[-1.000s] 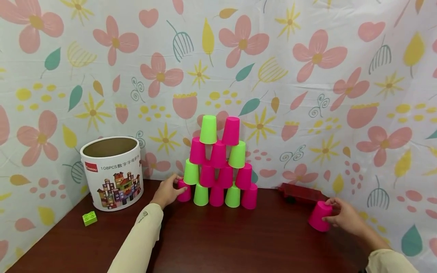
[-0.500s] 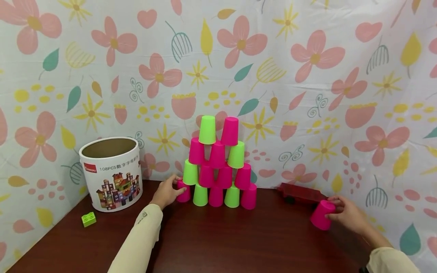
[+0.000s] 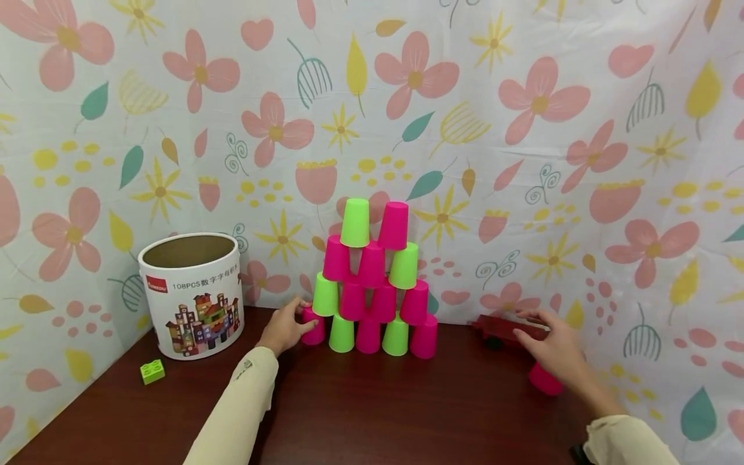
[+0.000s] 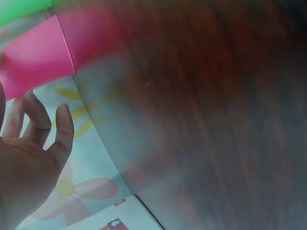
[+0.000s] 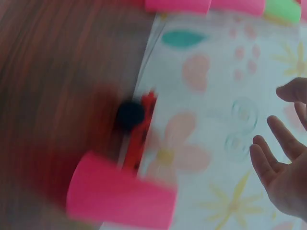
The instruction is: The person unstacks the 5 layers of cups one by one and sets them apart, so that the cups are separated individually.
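Counting tiers in the stack (image 3: 372,266), I read five cups at the base, then four, three and two; I judge it one cup short of a peak. The spare cup (image 3: 545,381) sits apart at right, near the toy (image 3: 500,328). I have the left hand (image 3: 283,327) pinching the base's end cup (image 3: 314,332). The right hand (image 3: 553,347) holds nothing: fingers spread, close to the spare cup but not touching it. Stacked cups are mouth-down, interiors hidden. The bucket (image 3: 194,303) is uncovered; I see inner wall only and cannot confirm contents.
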`<action>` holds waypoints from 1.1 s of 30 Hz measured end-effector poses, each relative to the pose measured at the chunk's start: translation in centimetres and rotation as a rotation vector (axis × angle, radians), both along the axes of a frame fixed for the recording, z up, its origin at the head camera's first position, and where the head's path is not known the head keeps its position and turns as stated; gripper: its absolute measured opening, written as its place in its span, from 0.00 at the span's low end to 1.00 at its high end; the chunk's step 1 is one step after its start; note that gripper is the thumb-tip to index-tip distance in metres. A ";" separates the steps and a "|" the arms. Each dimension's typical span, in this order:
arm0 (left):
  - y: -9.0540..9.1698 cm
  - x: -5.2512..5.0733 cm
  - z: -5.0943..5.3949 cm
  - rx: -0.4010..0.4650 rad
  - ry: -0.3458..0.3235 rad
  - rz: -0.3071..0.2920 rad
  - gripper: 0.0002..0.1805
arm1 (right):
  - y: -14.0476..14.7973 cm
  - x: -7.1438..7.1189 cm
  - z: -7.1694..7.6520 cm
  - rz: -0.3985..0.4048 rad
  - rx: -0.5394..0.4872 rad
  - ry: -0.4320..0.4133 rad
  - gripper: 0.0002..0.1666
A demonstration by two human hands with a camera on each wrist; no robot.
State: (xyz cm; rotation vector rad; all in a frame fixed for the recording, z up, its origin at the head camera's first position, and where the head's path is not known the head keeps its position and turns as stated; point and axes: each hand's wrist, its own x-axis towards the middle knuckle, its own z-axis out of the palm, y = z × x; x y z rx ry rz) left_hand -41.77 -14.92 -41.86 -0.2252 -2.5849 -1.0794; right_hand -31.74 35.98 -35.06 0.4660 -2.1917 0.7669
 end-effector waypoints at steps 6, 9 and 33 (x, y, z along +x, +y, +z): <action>0.1 0.0 -0.4 -0.014 -0.010 0.008 0.23 | -4.7 -0.8 1.0 0.096 -0.077 0.016 0.13; 0.2 -0.2 -0.3 -0.015 -0.006 0.008 0.23 | -6.9 -1.3 2.1 0.112 -0.123 -0.035 0.14; 0.0 0.2 -0.1 -0.031 -0.017 0.018 0.24 | -17.5 -6.1 9.3 0.169 -0.228 -0.137 0.32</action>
